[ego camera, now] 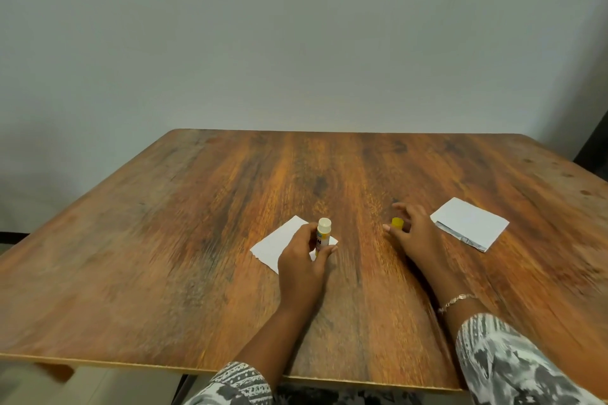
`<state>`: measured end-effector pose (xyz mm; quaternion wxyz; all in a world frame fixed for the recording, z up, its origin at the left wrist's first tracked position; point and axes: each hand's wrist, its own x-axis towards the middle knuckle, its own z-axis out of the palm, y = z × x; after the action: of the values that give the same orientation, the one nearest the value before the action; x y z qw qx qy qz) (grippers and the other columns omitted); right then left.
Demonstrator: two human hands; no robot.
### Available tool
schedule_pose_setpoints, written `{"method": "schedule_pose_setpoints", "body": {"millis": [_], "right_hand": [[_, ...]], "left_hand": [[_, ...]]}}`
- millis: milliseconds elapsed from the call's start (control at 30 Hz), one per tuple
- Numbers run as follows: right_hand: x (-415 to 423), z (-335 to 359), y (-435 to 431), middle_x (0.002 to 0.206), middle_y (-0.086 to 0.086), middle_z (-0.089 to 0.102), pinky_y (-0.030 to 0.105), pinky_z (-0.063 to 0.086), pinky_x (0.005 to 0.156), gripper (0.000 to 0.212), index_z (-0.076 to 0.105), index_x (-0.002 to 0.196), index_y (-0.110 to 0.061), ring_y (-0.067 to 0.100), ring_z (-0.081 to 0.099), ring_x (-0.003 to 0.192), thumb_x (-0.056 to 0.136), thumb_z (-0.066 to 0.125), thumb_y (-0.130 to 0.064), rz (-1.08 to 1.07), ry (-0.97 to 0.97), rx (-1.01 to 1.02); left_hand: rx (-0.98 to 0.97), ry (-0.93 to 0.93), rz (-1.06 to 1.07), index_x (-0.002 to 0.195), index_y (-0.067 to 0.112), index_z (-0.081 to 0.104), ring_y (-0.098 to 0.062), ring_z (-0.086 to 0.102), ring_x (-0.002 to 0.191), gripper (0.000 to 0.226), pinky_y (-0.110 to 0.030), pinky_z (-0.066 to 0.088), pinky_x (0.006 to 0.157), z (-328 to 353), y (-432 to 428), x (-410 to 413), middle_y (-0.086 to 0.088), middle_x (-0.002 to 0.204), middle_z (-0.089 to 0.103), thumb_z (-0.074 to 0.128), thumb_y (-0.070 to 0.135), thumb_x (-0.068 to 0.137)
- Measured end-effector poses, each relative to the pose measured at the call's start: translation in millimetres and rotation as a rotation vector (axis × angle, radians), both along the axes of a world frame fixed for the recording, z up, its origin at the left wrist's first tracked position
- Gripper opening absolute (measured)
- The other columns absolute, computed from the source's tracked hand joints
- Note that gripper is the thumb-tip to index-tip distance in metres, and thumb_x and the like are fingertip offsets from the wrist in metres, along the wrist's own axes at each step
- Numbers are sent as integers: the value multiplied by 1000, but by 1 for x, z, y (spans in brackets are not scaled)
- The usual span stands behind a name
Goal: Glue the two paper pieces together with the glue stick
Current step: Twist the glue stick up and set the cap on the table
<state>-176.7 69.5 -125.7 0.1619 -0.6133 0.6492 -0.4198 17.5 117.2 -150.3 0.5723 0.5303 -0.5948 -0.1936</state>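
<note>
The glue stick (323,236) stands upright in the left hand (304,265), its white tip uncovered and its lower end hidden behind the thumb and fingers, so whether it touches the paper under it cannot be told; the label print is too blurred to read. The left hand's fingers are curled around the tube, thumb on the right side, pinching it firmly. Beneath that hand lies a white paper piece (279,242), partly covered by the hand, with only its far and left corners clear, set on the table (164,256) a little left of the middle and toward the near edge. The right hand (413,237) rests on the table just right of the middle, fingers loosely bent around a small yellow cap (397,223); the cap shows between thumb and forefinger, and the fingertips seem to touch it, though motion blur makes it hard to say whether the cap is gripped or only fenced in. A thin bracelet (457,301) sits on the right wrist, and patterned sleeves (513,362) are cut off by the bottom of the frame. The second paper piece (470,223), with a darker printed strip along its near left edge, lies flat toward the right edge of the table, near the right hand but apart from it
</note>
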Motion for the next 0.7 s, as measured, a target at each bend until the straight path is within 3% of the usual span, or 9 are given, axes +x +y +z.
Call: {"method": "schedule_pose_setpoints", "body": {"millis": [67,133,200,300,400,500,700], "right_hand": [[20,4,13,119,0,57,29,47,86,33,58,111,-20,16,55,109,80,66,-11,50,-70,-105],[49,3,29,109,-13,58,14,43,83,32,60,104,-26,-2,53,103,80,61,-5,233,-133,-119],[65,1,36,104,-10,58,5,38,81,33,63,100,-19,-2,53,98,76,60,3,356,-76,-131],[69,0,38,102,0,61,9,39,82,39,64,101,-12,6,56,95,70,60,12,463,-67,-125],[72,-4,42,101,5,63,10,42,79,39,62,102,-11,3,56,94,71,57,13,529,-102,-77],[77,-9,41,100,5,64,19,47,78,35,58,102,-12,11,59,93,74,55,9,508,-144,-51],[78,-11,41,91,-4,65,5,41,66,39,57,98,-22,-2,58,82,75,55,9,453,-175,-66]], "left_hand": [[-12,-11,-3,91,18,60,7,54,76,20,-11,42,69,1,-1,0,19,84,57,73,12,76],[-26,-17,4,88,19,59,3,55,75,19,-13,44,68,1,0,2,13,82,59,72,12,76],[-43,-25,-2,86,20,57,1,54,74,19,-13,43,68,3,-2,2,10,81,59,72,12,77],[-59,-37,-15,84,22,54,-3,54,73,20,-15,43,68,4,-2,-1,9,80,58,71,16,76],[-57,-15,-40,86,18,57,-8,58,76,19,-27,50,71,2,-2,-3,6,82,62,72,22,76],[-72,-22,-64,86,17,58,-8,59,76,21,-30,52,71,3,-2,-5,8,82,63,69,30,73],[-78,-29,-106,85,17,58,-9,60,75,15,-32,52,71,4,-2,-9,8,80,62,65,25,75]]}}
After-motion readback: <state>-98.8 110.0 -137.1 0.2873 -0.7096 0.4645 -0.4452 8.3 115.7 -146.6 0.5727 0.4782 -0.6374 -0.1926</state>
